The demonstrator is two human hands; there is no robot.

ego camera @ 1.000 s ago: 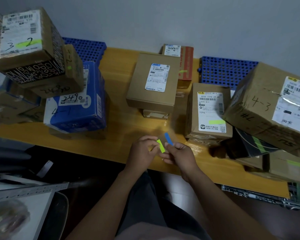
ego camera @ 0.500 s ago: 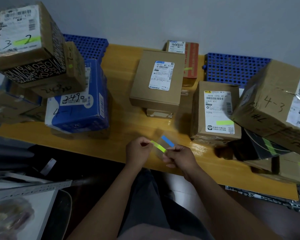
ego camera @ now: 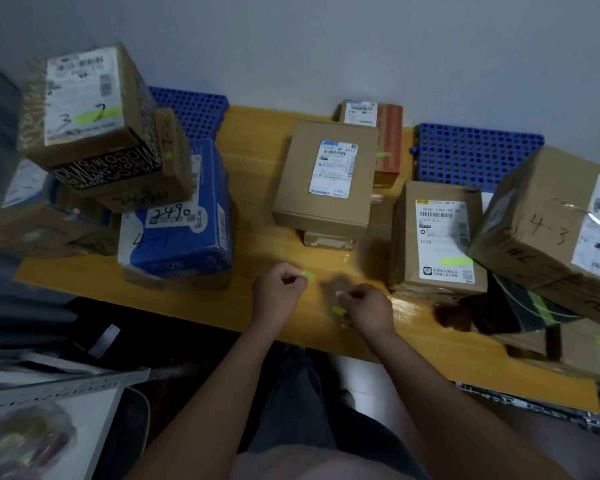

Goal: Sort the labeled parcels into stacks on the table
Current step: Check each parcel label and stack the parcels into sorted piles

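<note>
My left hand (ego camera: 278,289) pinches a small green sticker (ego camera: 308,274) over the front of the yellow table (ego camera: 257,244). My right hand (ego camera: 368,308) pinches the sticker sheet (ego camera: 336,308), blurred, with a green strip showing at its edge. Labelled parcels surround the hands: a brown box (ego camera: 326,178) in the middle, a brown box with a green sticker (ego camera: 437,237) to the right, a blue pack marked 2490 (ego camera: 177,223) to the left, and a large box marked 4-3 (ego camera: 555,230) at far right. A tall box marked 3-2 (ego camera: 84,102) tops the left stack.
A red-and-brown parcel (ego camera: 378,133) lies at the back by the wall. Blue perforated crates (ego camera: 471,154) sit behind the parcels. A dark box with green tape (ego camera: 530,306) lies under the 4-3 box. A white shelf (ego camera: 49,427) is at lower left.
The hands have moved apart: my left hand peeled a green sticker off the sheet and carried it left. The blue strip on the sheet is no longer visible.
</note>
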